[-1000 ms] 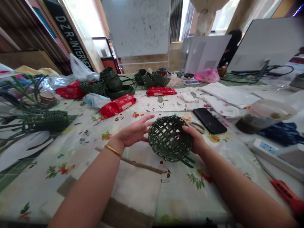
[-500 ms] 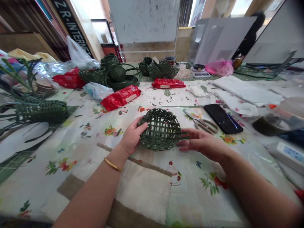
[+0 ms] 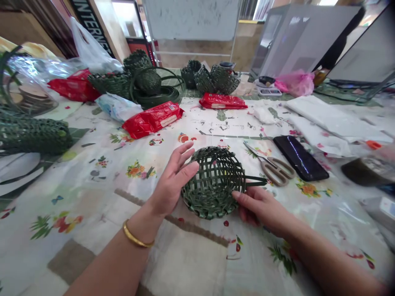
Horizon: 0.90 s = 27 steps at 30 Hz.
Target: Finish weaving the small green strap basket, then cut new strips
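Observation:
A dark green woven basket (image 3: 212, 183) of flat plaited strips sits tilted on the floral tablecloth (image 3: 92, 193), its loose strip ends (image 3: 255, 181) sticking out to the right. My left hand (image 3: 174, 181) stands at its left side, fingers spread, with the fingertips against the weave. My right hand (image 3: 256, 207) is at the lower right edge, pinching the rim between thumb and fingers. A gold bangle (image 3: 137, 234) circles my left wrist. The underside of the basket is hidden.
Steel scissors with brown handles (image 3: 274, 170) and a black phone (image 3: 300, 158) lie right of the basket. Red packets (image 3: 152, 119) and a coil of green strips (image 3: 157, 92) lie further back among other woven pieces (image 3: 217, 80). A long woven piece (image 3: 33, 135) lies at the left.
The basket has come down onto the cloth and turned, with its strip ends now pointing right. My right hand has shifted from its right side to the lower edge, and the view has tilted.

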Motion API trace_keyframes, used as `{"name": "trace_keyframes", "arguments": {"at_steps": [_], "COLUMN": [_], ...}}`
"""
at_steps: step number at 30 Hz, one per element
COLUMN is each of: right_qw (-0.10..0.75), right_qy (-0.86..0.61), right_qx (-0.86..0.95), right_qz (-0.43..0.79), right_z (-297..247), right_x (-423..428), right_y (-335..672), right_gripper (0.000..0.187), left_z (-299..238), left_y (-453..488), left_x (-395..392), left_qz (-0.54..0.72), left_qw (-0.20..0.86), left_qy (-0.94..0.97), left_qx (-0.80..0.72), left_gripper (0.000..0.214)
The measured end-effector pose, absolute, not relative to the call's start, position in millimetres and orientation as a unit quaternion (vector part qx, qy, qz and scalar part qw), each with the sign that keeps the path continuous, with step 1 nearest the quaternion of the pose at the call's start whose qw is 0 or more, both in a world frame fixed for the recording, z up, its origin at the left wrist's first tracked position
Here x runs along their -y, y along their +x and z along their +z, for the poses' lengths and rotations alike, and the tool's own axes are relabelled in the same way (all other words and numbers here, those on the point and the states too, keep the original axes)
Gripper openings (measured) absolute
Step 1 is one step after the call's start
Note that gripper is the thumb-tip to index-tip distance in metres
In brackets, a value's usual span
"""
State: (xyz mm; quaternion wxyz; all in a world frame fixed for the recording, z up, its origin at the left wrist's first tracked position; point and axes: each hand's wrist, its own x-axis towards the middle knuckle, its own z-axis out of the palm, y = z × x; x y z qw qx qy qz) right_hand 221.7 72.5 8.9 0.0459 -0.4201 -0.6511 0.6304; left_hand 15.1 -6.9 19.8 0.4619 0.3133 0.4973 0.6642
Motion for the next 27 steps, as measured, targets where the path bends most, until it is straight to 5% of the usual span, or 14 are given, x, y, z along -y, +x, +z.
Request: {"name": "trace_keyframes", "arguments": {"at_steps": [16,27], "right_qw": [0.097,0.045], "right_qy": [-0.394,-0.406], "right_qx": [0.624,0.555], "right_qz": [0.668,0.725], "right_z": [6.2,-1.8], "right_x": [-74.4,-83.7], "right_y": [216.7,225.5], "right_gripper": [0.017,0.036], "left_z": [22.0,29.3], "left_y": [21.9,15.7], "left_x": [5.7,14.0], "left_qz": [0.638,0.613], "left_qw": [0.539,0.519], "left_qy": [0.273,0.320], "left_qx": [-0.478,-0.503], "left_gripper": [0.040,0.041]}}
